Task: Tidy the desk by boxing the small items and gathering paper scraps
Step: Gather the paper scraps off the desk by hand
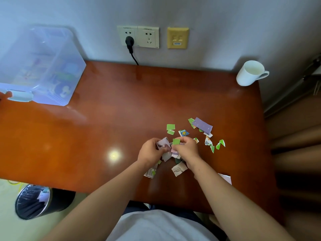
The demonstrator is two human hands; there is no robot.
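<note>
Both hands are bunched together over the near-right middle of the counter (pixel 107 119), working at a small heap of paper scraps (pixel 173 154). The left hand (pixel 151 152) has its fingers curled round a pale torn piece (pixel 162 143). The right hand (pixel 188 148) pinches a green scrap (pixel 176 141) with some pinkish bits bunched under it. So both hands are closed on paper and neither is free. What the next reach turns on, I'd say, is that the loose pieces lie mostly to the far right of the hands. These are two green squares (pixel 170 128), a small cartoon-printed scrap (pixel 183 133), a purple strip (pixel 202 125) and some green-edged slivers (pixel 220 144). All of them are nearer the right hand than the left. The strip's long axis runs slantwise, from far-left to near-right. A few more lie on the near side: a whitish scrap (pixel 179 169) between the wrists, a striped one (pixel 150 172) by the left wrist, and one (pixel 225 178) at the near edge beside the right forearm. The clear storage box (pixel 40 66) sits well apart at the far left with things inside it. The waste bin (pixel 33 201) stands on the floor at the near left, on the left hand's side.
</note>
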